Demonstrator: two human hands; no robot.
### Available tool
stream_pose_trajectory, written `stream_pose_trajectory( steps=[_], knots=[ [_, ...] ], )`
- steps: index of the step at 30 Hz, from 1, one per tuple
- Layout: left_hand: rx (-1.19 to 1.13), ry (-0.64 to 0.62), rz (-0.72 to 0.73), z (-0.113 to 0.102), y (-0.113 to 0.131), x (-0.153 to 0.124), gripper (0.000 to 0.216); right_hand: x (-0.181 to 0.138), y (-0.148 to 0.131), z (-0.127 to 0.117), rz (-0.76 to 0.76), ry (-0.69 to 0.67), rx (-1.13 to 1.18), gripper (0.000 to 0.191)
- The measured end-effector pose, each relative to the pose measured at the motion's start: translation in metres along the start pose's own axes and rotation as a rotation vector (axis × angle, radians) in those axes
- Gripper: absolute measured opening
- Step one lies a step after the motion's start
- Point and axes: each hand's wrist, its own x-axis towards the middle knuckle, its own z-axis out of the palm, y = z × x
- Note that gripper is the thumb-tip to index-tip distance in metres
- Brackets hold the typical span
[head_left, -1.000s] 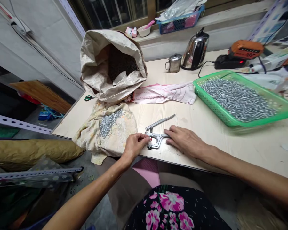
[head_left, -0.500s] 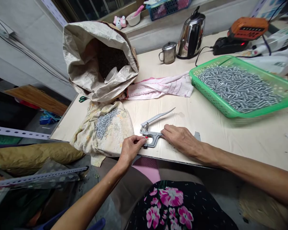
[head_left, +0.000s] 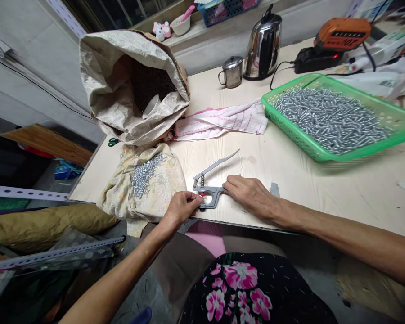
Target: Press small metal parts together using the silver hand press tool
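Grey hand-press snap pliers [head_left: 215, 194] lie at the table's front edge, their upper lever raised over a small spring and a red part showing at the jaw. My right hand [head_left: 248, 191] is closed round the end of the lower handle. At the jaw opening, my left hand [head_left: 185, 204] pinches thumb and fingers together; what is between them is too small to make out. Left of the pliers, a heap of small silvery metal pieces [head_left: 145, 175] rests on a crumpled patterned cloth [head_left: 168, 180].
A green basket [head_left: 319, 153] full of similar metal pieces stands at right. Behind are a pink-and-white towel [head_left: 222, 121], an open woven sack [head_left: 103, 90] with a white cup [head_left: 151, 107] inside, a lidded metal mug [head_left: 232, 74], a kettle [head_left: 261, 49] and an orange battery [head_left: 344, 33].
The whole view has shifted slightly. Both hands keep their places at the pliers, and the lever is still raised.
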Motion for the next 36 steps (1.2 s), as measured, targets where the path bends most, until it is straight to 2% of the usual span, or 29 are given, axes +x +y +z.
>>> stream_pose_trajectory(
  steps=[7, 15, 17, 20, 22, 26, 30, 32, 33, 36],
  knots=[
    [-0.068, 0.046, 0.016, 0.003, -0.002, -0.002, 0.026, 0.003, 0.003, -0.003, -0.009, -0.051, 0.014, 0.022],
    [-0.048, 0.009, -0.129, 0.004, 0.008, -0.002, 0.016, 0.011, 0.011, -0.016, -0.011, -0.161, 0.011, 0.019],
    [-0.047, -0.008, -0.156, 0.002, 0.01, -0.002, 0.015, 0.014, 0.018, -0.018, -0.001, -0.146, 0.027, 0.034],
    [-0.083, -0.027, -0.207, 0.001, 0.015, -0.002, 0.018, 0.021, 0.033, -0.017, 0.02, -0.135, 0.001, 0.078],
    [-0.119, -0.035, -0.238, 0.001, 0.019, -0.003, 0.019, 0.028, 0.041, -0.017, 0.012, -0.176, -0.009, 0.089],
    [-0.139, -0.051, -0.26, 0.002, 0.022, -0.003, 0.022, 0.041, 0.049, -0.018, -0.006, -0.213, 0.004, 0.086],
    [-0.056, -0.04, -0.257, 0.001, 0.02, -0.004, 0.02, 0.044, 0.043, -0.023, 0.012, -0.236, -0.014, 0.062],
    [0.111, 0.003, -0.176, 0.0, 0.018, -0.007, 0.02, 0.043, 0.039, -0.026, 0.037, -0.257, 0.002, 0.048],
    [0.228, 0.063, -0.076, 0.0, 0.019, -0.01, 0.021, 0.042, 0.036, -0.028, 0.047, -0.262, 0.018, 0.042],
    [0.585, 0.263, 0.389, 0.004, 0.024, -0.013, 0.026, 0.038, 0.032, -0.03, 0.054, -0.243, 0.062, 0.033]
  ],
)
